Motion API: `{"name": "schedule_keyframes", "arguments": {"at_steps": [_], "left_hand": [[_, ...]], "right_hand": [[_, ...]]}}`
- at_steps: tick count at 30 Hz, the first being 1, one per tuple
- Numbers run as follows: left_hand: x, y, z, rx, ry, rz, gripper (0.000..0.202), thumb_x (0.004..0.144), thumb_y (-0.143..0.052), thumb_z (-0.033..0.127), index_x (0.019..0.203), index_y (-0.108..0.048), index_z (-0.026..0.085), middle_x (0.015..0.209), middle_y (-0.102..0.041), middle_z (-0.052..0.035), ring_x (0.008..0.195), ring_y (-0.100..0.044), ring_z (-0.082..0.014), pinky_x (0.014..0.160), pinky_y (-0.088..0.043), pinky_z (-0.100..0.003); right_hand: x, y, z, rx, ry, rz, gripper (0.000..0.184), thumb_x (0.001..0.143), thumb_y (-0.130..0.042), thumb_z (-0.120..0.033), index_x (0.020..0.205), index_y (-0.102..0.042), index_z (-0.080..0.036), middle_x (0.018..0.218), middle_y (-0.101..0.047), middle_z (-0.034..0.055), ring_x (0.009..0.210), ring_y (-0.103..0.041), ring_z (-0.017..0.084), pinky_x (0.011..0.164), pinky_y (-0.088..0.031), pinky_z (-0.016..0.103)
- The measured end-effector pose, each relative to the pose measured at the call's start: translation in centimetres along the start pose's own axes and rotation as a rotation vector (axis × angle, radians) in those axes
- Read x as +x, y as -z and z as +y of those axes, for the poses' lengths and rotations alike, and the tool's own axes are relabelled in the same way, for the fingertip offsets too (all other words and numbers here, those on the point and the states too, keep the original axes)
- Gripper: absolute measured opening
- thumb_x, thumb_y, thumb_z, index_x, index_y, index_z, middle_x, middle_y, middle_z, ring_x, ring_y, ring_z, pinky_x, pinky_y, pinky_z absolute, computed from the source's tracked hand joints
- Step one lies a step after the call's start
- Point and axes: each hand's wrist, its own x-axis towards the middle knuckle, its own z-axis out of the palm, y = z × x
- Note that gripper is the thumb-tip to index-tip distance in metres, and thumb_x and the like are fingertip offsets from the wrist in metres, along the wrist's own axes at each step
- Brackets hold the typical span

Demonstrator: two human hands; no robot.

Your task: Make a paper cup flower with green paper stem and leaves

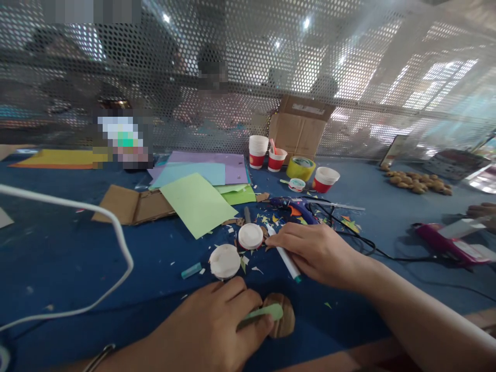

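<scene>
Tabletop (pixel 77 258): blue, scattered with paper scraps.
Green sheet (pixel 196 204): left of centre, far of both hands.
Right hand (pixel 318 253): centre right, fingers closed around a white pen (pixel 289 263).
Left hand (pixel 209 325): near edge, fingers pinching a green strip (pixel 261 313).
White lids (pixel 225 261): two, just left of the right hand.
Cardboard disc (pixel 285 316): brown, near centre, under the strip's right end.

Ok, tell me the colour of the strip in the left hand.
Light green; the left hand pinches the strip against a brown disc, seen in the head view.
</scene>
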Motion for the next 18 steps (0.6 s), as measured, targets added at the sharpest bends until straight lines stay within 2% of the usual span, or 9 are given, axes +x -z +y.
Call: {"name": "schedule_keyframes", "arguments": {"at_steps": [5,11,14,18], "left_hand": [[-0.15,-0.26,-0.02,0.007,0.013,-0.008,0.018,0.104,-0.057,0.024,0.117,-0.069,0.024,0.102,-0.069,-0.0061,0.092,-0.062,-0.0207,0.078,-0.053,-0.03],[-0.4,-0.57,0.08,0.025,0.004,-0.016,0.026,0.101,-0.061,0.022,0.126,-0.066,0.025,0.109,-0.07,-0.0053,0.098,-0.063,-0.0211,0.086,-0.055,-0.032],[-0.59,-0.72,0.12,0.044,0.005,-0.038,0.031,0.098,-0.068,0.028,0.129,-0.065,0.025,0.115,-0.07,-0.0059,0.104,-0.064,-0.022,0.094,-0.055,-0.034],[-0.85,-0.65,0.14,0.05,-0.003,-0.06,0.037,0.097,-0.07,0.032,0.133,-0.064,0.025,0.12,-0.071,-0.0068,0.106,-0.063,-0.0228,0.094,-0.055,-0.034]], "right_hand": [[0.04,-0.39,-0.01,-0.168,-0.038,-0.143,0.032,0.101,-0.051,-0.013,0.128,-0.067,-0.022,0.099,-0.066,0.0048,0.085,-0.065,0.019,0.071,-0.047,0.031],[-0.05,-0.65,-0.13,-0.185,-0.062,-0.169,0.03,0.102,-0.053,-0.015,0.127,-0.066,-0.023,0.099,-0.065,0.0038,0.086,-0.063,0.019,0.07,-0.043,0.032],[0.03,-0.46,-0.21,-0.191,-0.067,-0.178,0.029,0.101,-0.054,-0.014,0.125,-0.067,-0.022,0.101,-0.066,0.0047,0.089,-0.064,0.02,0.071,-0.044,0.032],[0.12,-0.4,-0.33,-0.207,-0.06,-0.191,0.029,0.1,-0.055,-0.013,0.124,-0.068,-0.021,0.103,-0.067,0.0057,0.091,-0.064,0.02,0.071,-0.044,0.031]]}}
